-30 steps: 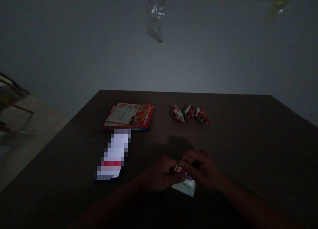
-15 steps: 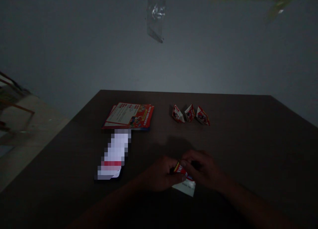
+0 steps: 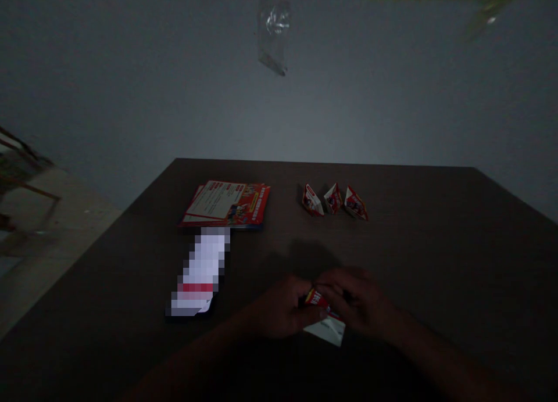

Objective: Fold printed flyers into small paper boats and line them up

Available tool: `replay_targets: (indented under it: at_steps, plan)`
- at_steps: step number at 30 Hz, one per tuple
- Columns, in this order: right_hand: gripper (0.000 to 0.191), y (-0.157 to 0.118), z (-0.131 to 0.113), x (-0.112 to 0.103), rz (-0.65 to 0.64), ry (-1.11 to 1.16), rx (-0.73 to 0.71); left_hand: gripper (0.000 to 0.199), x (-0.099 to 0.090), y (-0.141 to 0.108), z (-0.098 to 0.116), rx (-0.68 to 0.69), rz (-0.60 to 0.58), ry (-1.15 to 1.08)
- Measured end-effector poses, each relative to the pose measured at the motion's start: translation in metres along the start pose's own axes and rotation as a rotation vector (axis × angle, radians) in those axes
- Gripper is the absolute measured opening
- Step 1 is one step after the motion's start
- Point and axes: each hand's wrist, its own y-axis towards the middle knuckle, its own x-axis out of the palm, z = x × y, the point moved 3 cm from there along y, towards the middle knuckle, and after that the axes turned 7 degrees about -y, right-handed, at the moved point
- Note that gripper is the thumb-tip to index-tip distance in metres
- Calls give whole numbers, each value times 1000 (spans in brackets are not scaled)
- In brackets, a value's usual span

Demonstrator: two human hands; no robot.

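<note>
Between my two hands is a partly folded sheet of printed paper point(image 3: 328, 329), red and yellow above with a white flap below. My left hand point(image 3: 281, 306) grips its left side, thumb laid across the front. On the other side my right hand point(image 3: 360, 297) pinches the upper right edge, its fingers curled and partly in shadow. Farther back on the table stand three small folded paper shapes point(image 3: 333, 199) in red and white, side by side.
A stack of red and white printed leaflets point(image 3: 218, 203) lies at the back left of the dark table point(image 3: 418, 216). A lit phone point(image 3: 198, 274) lies before it. Beyond the table is a wall with a clear plastic bag point(image 3: 273, 33) high up.
My right hand has shifted slightly over the upper part of the paper. The white flap has turned a little to the right. The other things stay put.
</note>
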Motion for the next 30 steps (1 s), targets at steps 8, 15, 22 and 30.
replay_targets:
  at_steps: [8, 15, 22, 30]
  plan:
    - [8, 2, -2, 0, -5, 63, 72, 28, -1, 0, 2, 3, 5, -55]
    - [10, 1, 3, 3, -32, 78, 130, 28, -1, -1, 2, -6, 3, -67]
    - [11, 2, -1, 1, -22, 74, 120, 27, -1, 0, 3, -31, 4, -65]
    - [15, -3, 12, 5, -13, 87, 233, 28, 0, 0, 0, -34, -6, -102]
